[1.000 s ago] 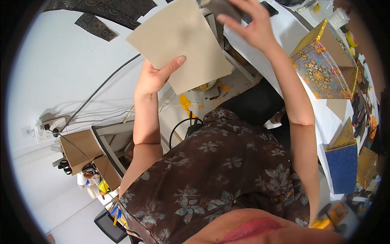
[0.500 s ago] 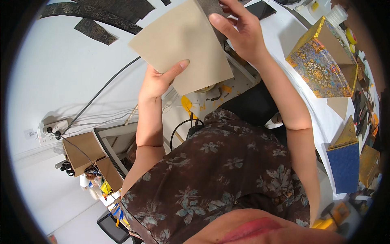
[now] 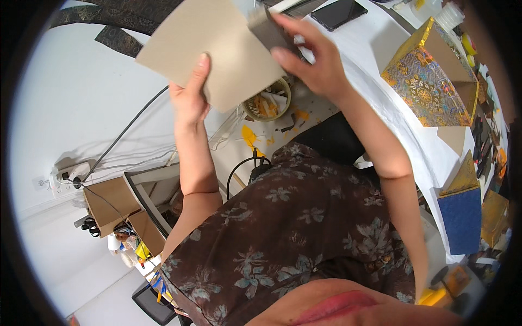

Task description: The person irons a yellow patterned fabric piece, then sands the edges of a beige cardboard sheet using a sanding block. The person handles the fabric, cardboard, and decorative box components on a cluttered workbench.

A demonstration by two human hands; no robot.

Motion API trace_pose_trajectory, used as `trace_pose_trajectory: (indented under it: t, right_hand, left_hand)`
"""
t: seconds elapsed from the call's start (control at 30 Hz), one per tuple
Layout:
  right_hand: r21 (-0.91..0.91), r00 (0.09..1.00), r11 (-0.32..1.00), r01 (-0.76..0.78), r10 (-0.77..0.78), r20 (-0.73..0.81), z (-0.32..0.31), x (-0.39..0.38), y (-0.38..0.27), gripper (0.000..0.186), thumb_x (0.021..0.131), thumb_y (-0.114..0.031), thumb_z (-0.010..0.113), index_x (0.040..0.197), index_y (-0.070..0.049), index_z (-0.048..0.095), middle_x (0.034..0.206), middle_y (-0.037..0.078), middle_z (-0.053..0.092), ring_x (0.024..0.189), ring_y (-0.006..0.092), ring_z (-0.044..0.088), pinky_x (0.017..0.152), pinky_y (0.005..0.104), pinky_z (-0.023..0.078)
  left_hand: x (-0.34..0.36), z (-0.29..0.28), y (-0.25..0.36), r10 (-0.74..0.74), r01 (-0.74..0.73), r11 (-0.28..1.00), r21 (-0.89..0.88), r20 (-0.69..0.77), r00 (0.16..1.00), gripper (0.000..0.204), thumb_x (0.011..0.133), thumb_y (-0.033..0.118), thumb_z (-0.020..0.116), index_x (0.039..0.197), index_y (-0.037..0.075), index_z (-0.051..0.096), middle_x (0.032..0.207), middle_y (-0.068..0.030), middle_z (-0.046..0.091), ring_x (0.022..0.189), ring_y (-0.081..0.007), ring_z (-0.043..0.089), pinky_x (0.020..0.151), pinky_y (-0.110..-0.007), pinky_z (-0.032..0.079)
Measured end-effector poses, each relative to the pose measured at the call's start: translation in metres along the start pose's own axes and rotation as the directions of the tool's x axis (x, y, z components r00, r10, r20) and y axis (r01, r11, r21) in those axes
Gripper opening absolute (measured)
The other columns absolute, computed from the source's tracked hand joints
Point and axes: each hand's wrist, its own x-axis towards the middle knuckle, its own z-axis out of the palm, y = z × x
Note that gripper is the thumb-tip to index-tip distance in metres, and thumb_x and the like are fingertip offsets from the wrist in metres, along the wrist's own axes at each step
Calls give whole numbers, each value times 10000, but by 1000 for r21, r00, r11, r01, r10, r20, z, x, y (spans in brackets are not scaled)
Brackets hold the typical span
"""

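Observation:
My left hand (image 3: pixel 190 95) grips a flat beige sheet of cardboard (image 3: pixel 212 46) by its lower left edge, thumb on the face, fingers hidden behind. The sheet is tilted and raised above a bin. In my right hand (image 3: pixel 318 62) is a dark grey sanding block (image 3: pixel 273 37), pinched between thumb and fingers. This block lies against the cardboard's right edge; whether it touches along its full length I cannot tell.
Below the sheet stands a round bin (image 3: pixel 284 103) with scraps inside. A white-covered table (image 3: pixel 361 62) on the right bears a black phone (image 3: pixel 340 13), a patterned open box (image 3: pixel 427 89) and a blue panel (image 3: pixel 459 223). Dark patterned strips (image 3: pixel 117 41) lie at upper left.
The cardboard and my left hand have shifted left and up. My right hand has moved slightly down, bringing the sanding block into clearer view. More of the bin now shows.

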Motion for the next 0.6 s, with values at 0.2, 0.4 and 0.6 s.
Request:
trace_pose_trajectory:
  t: [0.2,0.4,0.6]
  right_hand:
    - [158,996,984,-80,86,-29,-6,3,0,467,913,-132,692,1362,-95,572,1153,23,600,1016,107,553,870,280,470]
    - [29,983,994,-108,103,151,-8,-17,2,525,869,-141,720,1371,-108,568,1203,20,583,1058,118,558,879,275,453]
    - [-4,992,993,-121,121,22,-29,-25,6,520,847,-240,774,1330,-145,608,1151,17,623,1023,147,580,873,290,463]
  left_hand:
    - [1,-7,-4,9,-11,1000,24,70,997,365,939,33,631,1295,11,553,1219,-121,629,1088,-221,627,926,-362,532]
    - [14,-6,3,62,-64,998,-24,-79,995,376,931,39,641,1294,1,548,1218,-133,627,1080,-230,630,915,-370,544]
    - [14,-13,3,18,-21,997,-80,-42,999,357,938,38,623,1279,-27,543,1193,-152,632,1051,-248,645,883,-385,570]
